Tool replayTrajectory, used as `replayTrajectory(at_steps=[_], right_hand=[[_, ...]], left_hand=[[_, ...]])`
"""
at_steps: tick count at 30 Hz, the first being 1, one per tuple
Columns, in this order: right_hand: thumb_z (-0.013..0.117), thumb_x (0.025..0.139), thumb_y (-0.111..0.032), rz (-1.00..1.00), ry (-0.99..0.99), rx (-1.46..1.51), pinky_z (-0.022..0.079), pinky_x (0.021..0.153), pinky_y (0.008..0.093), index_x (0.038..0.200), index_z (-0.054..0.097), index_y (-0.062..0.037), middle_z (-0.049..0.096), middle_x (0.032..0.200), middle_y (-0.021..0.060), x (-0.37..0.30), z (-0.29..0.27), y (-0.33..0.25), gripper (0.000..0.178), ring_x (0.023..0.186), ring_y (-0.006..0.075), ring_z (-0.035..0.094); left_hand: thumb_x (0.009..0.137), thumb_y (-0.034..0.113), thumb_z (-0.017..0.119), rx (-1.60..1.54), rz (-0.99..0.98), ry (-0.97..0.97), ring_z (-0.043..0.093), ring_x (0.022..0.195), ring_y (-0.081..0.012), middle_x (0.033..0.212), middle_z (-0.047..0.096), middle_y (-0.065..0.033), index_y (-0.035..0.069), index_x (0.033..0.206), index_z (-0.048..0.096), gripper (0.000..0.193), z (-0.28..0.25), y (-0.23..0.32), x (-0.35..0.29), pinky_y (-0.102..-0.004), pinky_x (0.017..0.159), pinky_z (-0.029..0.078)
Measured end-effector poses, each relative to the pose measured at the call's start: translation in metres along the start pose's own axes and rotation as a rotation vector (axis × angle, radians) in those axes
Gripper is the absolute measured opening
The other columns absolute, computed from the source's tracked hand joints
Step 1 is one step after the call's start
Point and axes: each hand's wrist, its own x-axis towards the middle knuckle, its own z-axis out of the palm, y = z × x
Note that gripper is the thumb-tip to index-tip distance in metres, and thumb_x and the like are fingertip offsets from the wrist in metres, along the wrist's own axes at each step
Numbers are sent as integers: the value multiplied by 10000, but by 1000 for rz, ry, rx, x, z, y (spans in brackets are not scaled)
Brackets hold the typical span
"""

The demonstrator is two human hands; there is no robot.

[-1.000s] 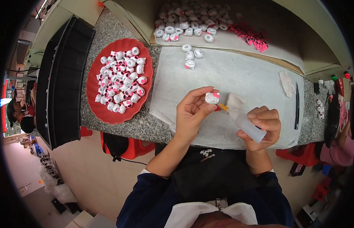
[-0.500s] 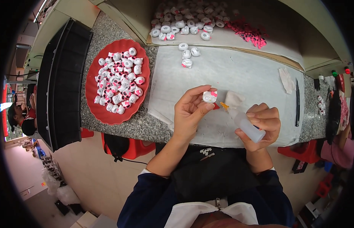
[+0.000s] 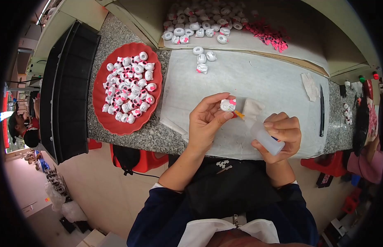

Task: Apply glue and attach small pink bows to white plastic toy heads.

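Between the thumb and fingers of my left hand [image 3: 208, 121] is a small white cat-head figurine [image 3: 228, 105] with a pink bow. My right hand [image 3: 282, 138] grips a translucent squeeze bottle [image 3: 267, 140], tilted so that its orange nozzle [image 3: 239, 115] comes up to the lower right edge of the figurine. Whether the tip touches it I cannot tell. A small red bit shows by my left thumb, partly hidden. Behind the bottle lies a crumpled white cloth [image 3: 254, 108] on the white paper sheet [image 3: 183, 90].
On the left stands a red scalloped plate [image 3: 102, 117] heaped with similar figurines, beside a black tray [image 3: 68, 94]. More figurines [image 3: 199, 26] and pink pieces [image 3: 271, 37] fill the shelf behind. Several figurines [image 3: 201, 58] sit on the sheet. A black pen-like tool [image 3: 322, 111] lies right.
My right hand has moved slightly left and the bottle's nozzle has come closer to the figurine. My left hand has hardly moved, the figurine tilting a little.
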Motion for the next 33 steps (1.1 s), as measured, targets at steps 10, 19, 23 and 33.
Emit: replayTrajectory(at_steps=[10,19,23,33], right_hand=[[760,445,13,-10,31,54,393,494,228,835,506,-42,474,786,80,-1,-1,3,469,602,147,485],[730,550,-64,22,-9,-19,390,507,231,824,468,-59,468,776,71,0,1,-1,379,588,128,447],[731,547,-61,22,-27,-19,389,509,228,822,473,-59,471,776,69,-1,0,-1,377,585,126,444],[725,533,-24,57,4,-3,391,525,233,813,478,-38,464,788,87,3,-10,1,374,602,130,458]], left_hand=[[684,-71,561,29,20,-10,517,886,-160,991,520,-137,-23,1049,452,384,0,-2,0,-257,776,412],[681,-95,541,243,168,-74,480,920,-162,991,486,-119,-38,1037,478,367,-4,-7,1,-260,784,398],[683,-98,535,308,205,-95,461,948,-165,1004,476,-117,-40,1034,481,360,-4,-6,1,-269,818,370],[691,-90,546,292,186,-59,472,926,-149,1013,474,-89,-9,1014,512,334,-2,-5,2,-256,807,391]])
